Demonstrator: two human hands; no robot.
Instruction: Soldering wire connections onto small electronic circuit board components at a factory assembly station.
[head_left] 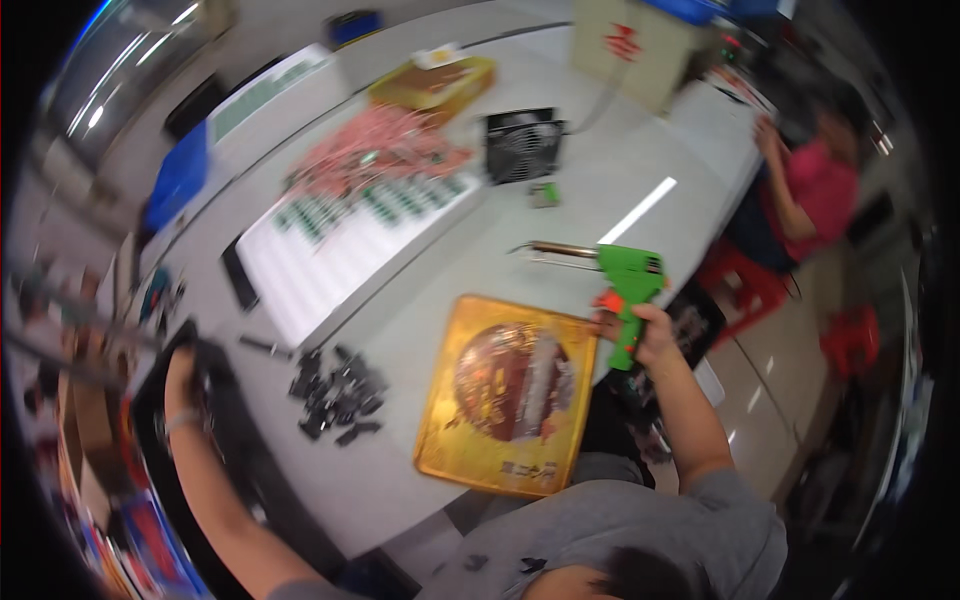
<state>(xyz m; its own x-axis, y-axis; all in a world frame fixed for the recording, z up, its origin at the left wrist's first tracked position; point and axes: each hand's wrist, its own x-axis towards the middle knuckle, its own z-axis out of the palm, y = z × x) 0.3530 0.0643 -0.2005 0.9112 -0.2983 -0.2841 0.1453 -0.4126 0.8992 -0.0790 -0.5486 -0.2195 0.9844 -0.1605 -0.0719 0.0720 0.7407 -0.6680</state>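
Soldering gun (634, 272), its handle (626, 342) within the right fingers (654, 324)

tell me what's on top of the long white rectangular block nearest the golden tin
Small green boards sit in rows toward the far side of the block, with pink wires heaped over that edge. Whatever lies beneath the wires is covered.

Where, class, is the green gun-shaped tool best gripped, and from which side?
Probably by its green handle, from the right, as the right hand does: the handle juts toward the wearer, while the metal barrel points left, away.
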